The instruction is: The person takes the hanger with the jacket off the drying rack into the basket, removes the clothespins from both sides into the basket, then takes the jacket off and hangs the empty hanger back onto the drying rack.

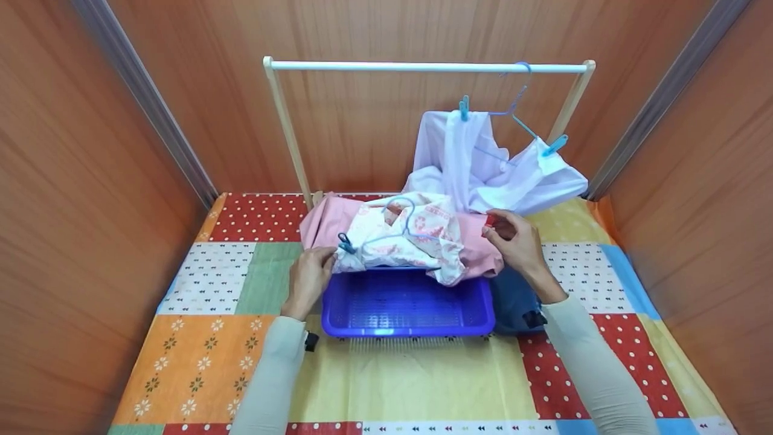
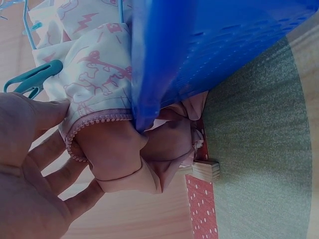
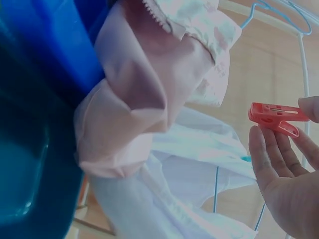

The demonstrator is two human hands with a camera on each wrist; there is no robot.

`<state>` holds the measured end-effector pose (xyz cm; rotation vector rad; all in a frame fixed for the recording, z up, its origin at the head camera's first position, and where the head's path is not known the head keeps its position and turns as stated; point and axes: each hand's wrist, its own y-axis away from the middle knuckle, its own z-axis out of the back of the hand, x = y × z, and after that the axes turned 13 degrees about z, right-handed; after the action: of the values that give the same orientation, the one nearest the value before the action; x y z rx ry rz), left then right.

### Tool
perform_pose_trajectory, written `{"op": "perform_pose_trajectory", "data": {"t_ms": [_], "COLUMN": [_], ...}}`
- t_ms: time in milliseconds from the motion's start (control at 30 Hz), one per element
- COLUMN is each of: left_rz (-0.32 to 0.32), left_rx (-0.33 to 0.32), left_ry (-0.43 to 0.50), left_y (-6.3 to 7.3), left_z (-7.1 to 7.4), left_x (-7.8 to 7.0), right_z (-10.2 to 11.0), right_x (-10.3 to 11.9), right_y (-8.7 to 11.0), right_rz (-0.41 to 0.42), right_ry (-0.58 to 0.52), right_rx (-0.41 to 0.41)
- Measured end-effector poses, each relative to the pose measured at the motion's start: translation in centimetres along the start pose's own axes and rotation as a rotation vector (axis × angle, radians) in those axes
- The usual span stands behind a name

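Observation:
A white garment with pink print (image 1: 435, 211) lies over a bundle of pink cloth (image 1: 332, 220) at the back of the blue basket. A light-blue hanger (image 1: 406, 226) rests on it, hook upward. On the garment's left corner sits a teal clothespin (image 2: 50, 69). My left hand (image 1: 311, 275) pinches the garment's edge beside that clothespin, thumb in front and fingers behind. Off the garment's right side, my right hand (image 1: 520, 244) holds a red clothespin (image 3: 269, 113) between thumb and fingers, apart from the cloth.
The blue basket (image 1: 407, 331) stands before me, with a dark teal basin (image 1: 513, 299) at its right. Behind is a rack with a white rod (image 1: 386, 66). A white garment (image 1: 462, 145) hangs there from a hanger, held by two teal clothespins. Wooden panels (image 1: 60, 199) enclose the sides and back.

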<state>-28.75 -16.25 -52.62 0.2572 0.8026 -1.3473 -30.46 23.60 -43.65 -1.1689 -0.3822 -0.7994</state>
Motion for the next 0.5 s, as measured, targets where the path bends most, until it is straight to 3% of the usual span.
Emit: {"op": "perform_pose_trajectory", "data": {"t_ms": [500], "left_rz": [-0.053], "left_rx": [-0.041], "left_ry": [0.015], "left_y": [0.1], "left_z": [-0.3], "left_x": [0.3], "right_z": [2.2], "right_x": [-1.4], "right_y": [1.5], "right_rz": [-0.085], "right_ry": [0.018], "right_rx": [-0.048]}}
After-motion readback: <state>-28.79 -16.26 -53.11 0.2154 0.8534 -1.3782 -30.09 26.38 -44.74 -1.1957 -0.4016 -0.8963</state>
